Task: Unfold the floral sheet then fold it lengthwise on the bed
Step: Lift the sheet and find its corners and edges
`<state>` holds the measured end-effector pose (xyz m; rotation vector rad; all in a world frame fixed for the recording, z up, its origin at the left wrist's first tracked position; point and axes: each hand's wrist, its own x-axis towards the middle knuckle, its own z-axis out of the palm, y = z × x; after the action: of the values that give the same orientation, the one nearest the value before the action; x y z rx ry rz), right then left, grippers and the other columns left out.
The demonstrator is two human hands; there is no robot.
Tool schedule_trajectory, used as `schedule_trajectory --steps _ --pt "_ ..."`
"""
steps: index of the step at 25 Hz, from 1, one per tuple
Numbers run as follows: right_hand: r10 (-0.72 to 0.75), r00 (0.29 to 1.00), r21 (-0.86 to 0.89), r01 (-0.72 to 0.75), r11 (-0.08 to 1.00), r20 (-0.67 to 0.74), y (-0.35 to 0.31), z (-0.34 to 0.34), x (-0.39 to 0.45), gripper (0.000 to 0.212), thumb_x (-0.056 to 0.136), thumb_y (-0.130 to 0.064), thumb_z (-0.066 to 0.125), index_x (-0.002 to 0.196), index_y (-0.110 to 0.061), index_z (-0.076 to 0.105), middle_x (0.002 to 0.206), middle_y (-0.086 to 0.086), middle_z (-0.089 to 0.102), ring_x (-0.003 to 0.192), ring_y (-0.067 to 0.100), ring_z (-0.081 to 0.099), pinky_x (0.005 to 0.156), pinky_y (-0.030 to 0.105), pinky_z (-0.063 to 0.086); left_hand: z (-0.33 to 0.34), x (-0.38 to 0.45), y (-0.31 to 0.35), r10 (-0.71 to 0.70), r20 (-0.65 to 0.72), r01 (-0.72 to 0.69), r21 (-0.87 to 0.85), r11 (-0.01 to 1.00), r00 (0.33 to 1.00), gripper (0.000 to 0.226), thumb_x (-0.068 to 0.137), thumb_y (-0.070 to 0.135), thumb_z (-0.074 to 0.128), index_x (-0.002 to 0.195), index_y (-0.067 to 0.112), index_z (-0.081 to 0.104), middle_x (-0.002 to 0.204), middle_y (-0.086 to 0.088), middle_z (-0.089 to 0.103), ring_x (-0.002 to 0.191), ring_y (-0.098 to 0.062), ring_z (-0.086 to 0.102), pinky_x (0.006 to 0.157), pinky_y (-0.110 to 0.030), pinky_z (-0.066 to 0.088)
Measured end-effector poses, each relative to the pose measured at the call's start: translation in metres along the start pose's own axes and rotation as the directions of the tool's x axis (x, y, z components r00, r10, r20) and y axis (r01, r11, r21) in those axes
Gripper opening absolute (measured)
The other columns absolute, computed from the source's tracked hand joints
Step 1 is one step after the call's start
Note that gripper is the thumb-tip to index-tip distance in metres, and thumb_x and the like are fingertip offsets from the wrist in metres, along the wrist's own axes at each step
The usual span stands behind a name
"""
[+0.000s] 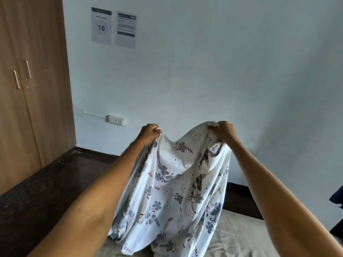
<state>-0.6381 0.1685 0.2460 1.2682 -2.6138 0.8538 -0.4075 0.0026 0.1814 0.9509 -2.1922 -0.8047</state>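
Observation:
The floral sheet (pixel 174 193), white with grey-blue flowers and small red sprigs, hangs in loose folds in front of me. My left hand (pixel 150 131) grips its top edge at the left. My right hand (pixel 225 131) grips a bunched part of the top edge at the right. The edge sags in a curve between the two hands. Both arms are stretched out forward and raised. The sheet's lower part rests crumpled on the bed (pixel 239 236), which has a beige wrinkled cover.
A wooden wardrobe (pixel 27 89) with two handles stands at the left. Dark floor (pixel 46 191) lies between it and the bed. The pale wall ahead carries two paper notices (pixel 114 27) and a socket strip (pixel 116 120). Something dark blue (pixel 337 198) shows at the right edge.

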Motion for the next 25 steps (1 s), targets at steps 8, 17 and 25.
schedule_trajectory --steps 8,17,25 --pt "-0.189 0.87 -0.156 0.287 0.945 0.455 -0.05 0.037 -0.02 0.057 0.078 -0.032 0.068 0.131 -0.019 0.049 0.126 0.008 0.058 0.118 0.028 0.054 0.095 0.035 0.046 0.039 -0.014 0.008 0.025 -0.043 -0.027 -0.039 0.999 0.999 0.014 0.086 0.009 0.06 0.089 0.014 0.047 0.077 -0.014 0.061 0.072 -0.026 0.059 0.066 -0.027 0.044" --pt "-0.37 0.745 0.096 0.384 0.918 0.555 -0.082 0.047 -0.029 0.045 0.084 -0.036 0.067 0.118 -0.008 0.056 0.116 0.014 0.063 0.105 0.028 0.06 0.091 0.041 0.047 0.017 -0.015 0.032 0.251 0.103 -0.246 -0.063 0.967 0.962 0.018 0.086 0.006 0.056 0.086 0.014 0.04 0.067 0.004 0.046 0.059 -0.011 0.038 0.049 -0.016 0.028" --pt "-0.344 0.736 0.106 0.351 0.93 0.584 -0.081 0.053 -0.024 0.041 0.085 -0.034 0.065 0.096 0.005 0.061 0.085 0.014 0.059 0.078 0.019 0.051 0.069 0.032 0.041 0.014 -0.018 0.021 0.31 -0.003 -0.309 -0.049 0.95 0.951 0.027 0.082 0.015 0.066 0.074 0.015 0.04 0.055 0.004 0.038 0.051 -0.011 0.03 0.052 -0.026 0.024"
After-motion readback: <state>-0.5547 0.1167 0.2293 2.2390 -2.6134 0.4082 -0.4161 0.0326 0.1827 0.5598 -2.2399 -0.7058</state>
